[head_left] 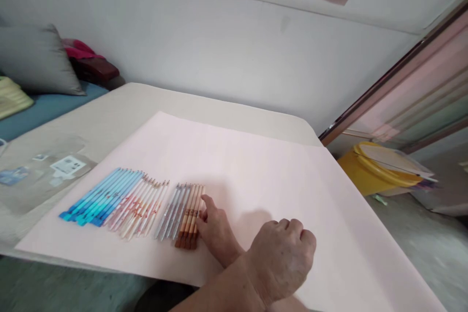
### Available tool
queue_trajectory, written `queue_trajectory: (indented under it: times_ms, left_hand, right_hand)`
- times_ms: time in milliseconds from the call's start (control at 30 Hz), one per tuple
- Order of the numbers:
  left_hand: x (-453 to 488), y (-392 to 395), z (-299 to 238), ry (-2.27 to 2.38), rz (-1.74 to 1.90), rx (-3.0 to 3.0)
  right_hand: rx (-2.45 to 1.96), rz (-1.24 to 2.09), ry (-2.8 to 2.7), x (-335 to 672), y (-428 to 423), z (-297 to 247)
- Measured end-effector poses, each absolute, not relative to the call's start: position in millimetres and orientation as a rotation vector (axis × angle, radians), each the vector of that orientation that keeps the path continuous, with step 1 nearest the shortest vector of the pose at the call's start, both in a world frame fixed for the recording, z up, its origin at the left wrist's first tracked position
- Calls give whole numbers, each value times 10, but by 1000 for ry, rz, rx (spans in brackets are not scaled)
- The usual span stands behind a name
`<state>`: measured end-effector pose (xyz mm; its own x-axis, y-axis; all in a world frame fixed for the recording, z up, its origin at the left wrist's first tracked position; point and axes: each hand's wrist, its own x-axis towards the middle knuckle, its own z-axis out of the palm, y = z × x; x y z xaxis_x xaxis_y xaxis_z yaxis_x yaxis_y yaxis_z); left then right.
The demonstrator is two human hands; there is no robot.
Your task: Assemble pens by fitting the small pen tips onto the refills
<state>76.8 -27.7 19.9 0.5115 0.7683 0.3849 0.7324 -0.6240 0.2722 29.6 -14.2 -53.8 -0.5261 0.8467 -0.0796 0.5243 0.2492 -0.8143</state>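
My right hand (216, 226) rests at the right edge of a row of brown pens (190, 217), its thumb and index finger apart and touching or almost touching the outermost one. My left hand (283, 256) is closed in a fist above the pink sheet, its forearm crossing over my right forearm. Its palm side is hidden, so I cannot see whether it holds anything. Left of the brown pens lie silvery-grey pens (172, 212), then white and pink pens with orange patterns (141, 207), then blue pens (104, 195). All lie side by side, tips pointing away from me.
A pink sheet (234, 156) covers much of the cream table (204, 100). On the left lies a clear plastic wrapper (44, 170) with a label. A grey cushion (36, 61) is farther back; a yellow bin (376, 170) stands on the floor to the right.
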Motion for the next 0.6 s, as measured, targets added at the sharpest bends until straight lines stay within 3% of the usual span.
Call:
queue_trajectory:
  times_ms: [600]
  left_hand:
    - [766, -280, 197, 1326, 667, 2672]
  right_hand:
    - [-1275, 1139, -2208, 292, -150, -532]
